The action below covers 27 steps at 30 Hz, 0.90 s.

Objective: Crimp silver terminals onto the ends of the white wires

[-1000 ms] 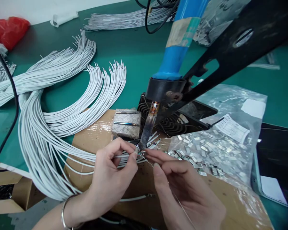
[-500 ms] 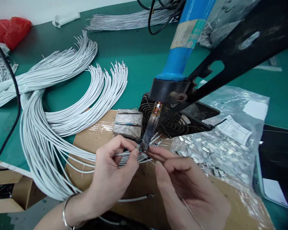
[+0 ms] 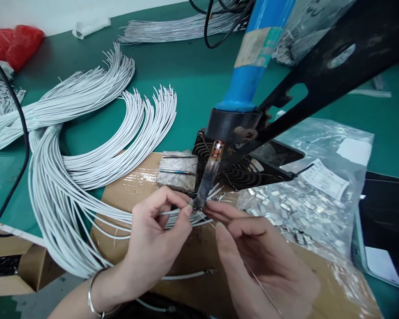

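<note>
My left hand [image 3: 156,241] pinches the end of a white wire [image 3: 168,214] and holds it against the tip of the soldering iron [image 3: 208,181], which hangs from a blue handle [image 3: 249,57] in a black stand. My right hand [image 3: 256,257] pinches a thin strand of solder wire [image 3: 252,274] and feeds its end to the same tip. Both hands rest over a taped cardboard box [image 3: 126,190]. A finished wire [image 3: 186,275] lies between my wrists.
Bundles of white wires [image 3: 86,133] curve across the green table [image 3: 173,66] at left. A plastic bag of small metal terminals [image 3: 292,204] lies at right. A small black fan [image 3: 239,173] and a grey cleaning pad [image 3: 177,170] sit behind the iron tip. A black cable [image 3: 20,141] runs at left.
Both hands hold almost still at the iron tip. The view has shifted slightly, and the solder strand has crept a little toward the tip.
</note>
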Motion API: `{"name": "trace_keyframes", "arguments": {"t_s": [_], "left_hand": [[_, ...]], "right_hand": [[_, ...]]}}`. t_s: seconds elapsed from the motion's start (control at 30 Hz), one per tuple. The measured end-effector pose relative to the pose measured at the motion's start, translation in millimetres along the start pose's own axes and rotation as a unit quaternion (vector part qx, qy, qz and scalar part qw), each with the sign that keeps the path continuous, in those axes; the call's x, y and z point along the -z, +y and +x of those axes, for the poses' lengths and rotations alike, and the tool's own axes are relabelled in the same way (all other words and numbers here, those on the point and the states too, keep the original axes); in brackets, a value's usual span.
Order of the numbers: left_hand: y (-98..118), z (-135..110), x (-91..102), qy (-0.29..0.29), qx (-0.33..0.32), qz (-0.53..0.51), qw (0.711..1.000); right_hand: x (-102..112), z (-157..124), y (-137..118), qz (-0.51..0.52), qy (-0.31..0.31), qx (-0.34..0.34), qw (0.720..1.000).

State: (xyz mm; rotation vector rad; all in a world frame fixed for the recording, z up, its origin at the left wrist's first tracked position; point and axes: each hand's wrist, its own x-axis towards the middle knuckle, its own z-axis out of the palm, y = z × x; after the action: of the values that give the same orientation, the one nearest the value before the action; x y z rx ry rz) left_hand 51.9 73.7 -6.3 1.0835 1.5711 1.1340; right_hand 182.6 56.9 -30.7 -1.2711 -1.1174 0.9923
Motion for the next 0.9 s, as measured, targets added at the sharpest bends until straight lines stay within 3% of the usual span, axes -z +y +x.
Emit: {"name": "trace_keyframes", "arguments": {"t_s": [0.9], "left_hand": [[-0.3,0.0,1.1,0.005,-0.025,0.000,1.000]], "right_hand": [[-1.7,-2.3,-1.1,0.023,0.009,0.000,1.000]]}}
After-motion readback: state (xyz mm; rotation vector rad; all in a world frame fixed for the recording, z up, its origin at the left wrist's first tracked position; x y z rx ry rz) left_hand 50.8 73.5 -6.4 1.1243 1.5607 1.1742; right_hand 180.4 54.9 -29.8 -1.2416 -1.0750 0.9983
